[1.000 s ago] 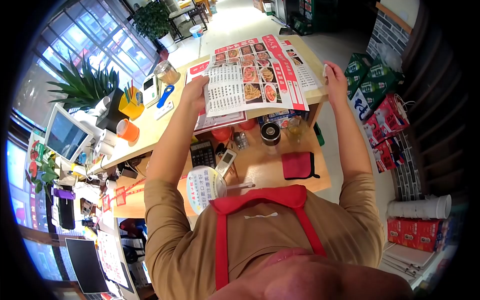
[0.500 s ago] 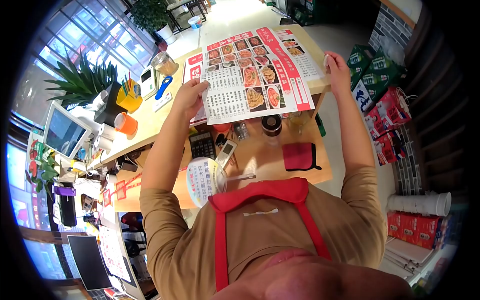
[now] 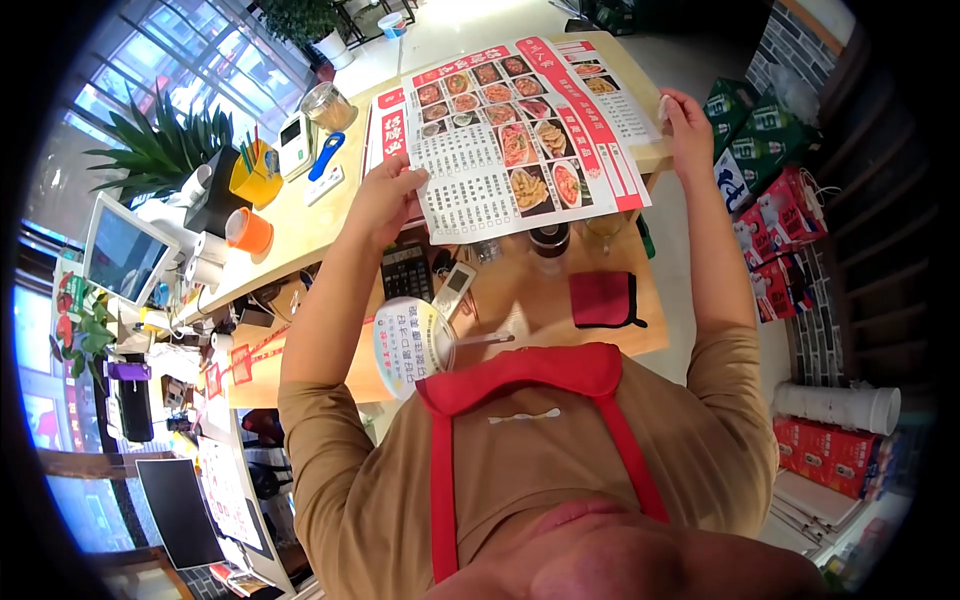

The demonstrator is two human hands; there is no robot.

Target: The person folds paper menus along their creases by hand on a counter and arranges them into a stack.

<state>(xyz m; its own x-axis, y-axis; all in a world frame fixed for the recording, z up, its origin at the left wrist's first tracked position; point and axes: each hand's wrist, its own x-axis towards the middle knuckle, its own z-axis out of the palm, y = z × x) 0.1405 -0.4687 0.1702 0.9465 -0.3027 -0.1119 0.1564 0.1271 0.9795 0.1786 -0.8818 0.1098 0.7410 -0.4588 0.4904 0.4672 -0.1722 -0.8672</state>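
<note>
The left hand [image 3: 390, 198] pinches the left edge of a printed menu [image 3: 537, 145] between thumb and fingers. The right hand [image 3: 688, 128] is curled closed on a small white scrap [image 3: 664, 107], its exact kind too small to tell, just beside the right end of the worktop [image 3: 296, 222]. The menu spreads over more printed sheets [image 3: 607, 88] on the worktop, its near edge reaching past the front, above a lower shelf [image 3: 535, 335].

On that shelf are a calculator [image 3: 404, 272], a white remote [image 3: 456, 286], a round fan [image 3: 402, 345] and a dark red pouch [image 3: 602, 300]; the menu partly covers a dark-topped jar [image 3: 549, 240].

Left of the menu, the worktop carries a glass jar [image 3: 328, 106], a blue tool [image 3: 327, 155], a yellow pen holder [image 3: 254, 180] and an orange cup [image 3: 250, 232]. Farther out, a leafy plant [image 3: 150, 150] and a screen [image 3: 128, 248] stand left; green boxes [image 3: 768, 155] are stacked right.
</note>
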